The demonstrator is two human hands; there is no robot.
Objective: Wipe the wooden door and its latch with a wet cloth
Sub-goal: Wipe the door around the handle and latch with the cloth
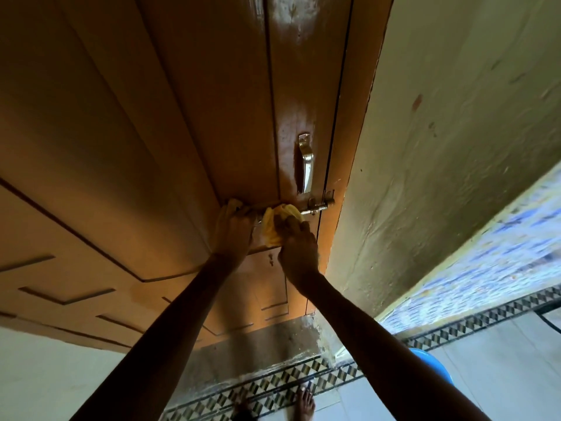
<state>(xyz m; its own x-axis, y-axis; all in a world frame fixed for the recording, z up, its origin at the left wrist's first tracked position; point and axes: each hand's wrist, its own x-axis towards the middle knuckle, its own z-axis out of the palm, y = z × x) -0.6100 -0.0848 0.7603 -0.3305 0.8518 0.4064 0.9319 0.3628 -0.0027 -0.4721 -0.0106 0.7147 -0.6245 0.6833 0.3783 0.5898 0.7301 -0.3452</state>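
Mid-frame, right hand [299, 253] is gripping the yellow cloth [277, 223], rubbing the latch [315, 208]; left hand [233, 230] is clutching its other end. Door [151, 132] above is looking shiny-wet near the handle [306, 164], lower panels probably still to go.

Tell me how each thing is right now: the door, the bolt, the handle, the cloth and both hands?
Wooden door: closed, with wet patches near the handle.
Latch bolt: slid across toward the frame.
Door handle: untouched, shiny.
Yellow cloth: bunched up, pressed on the latch.
Right hand: gripping the cloth.
Left hand: holding the latch's left end.
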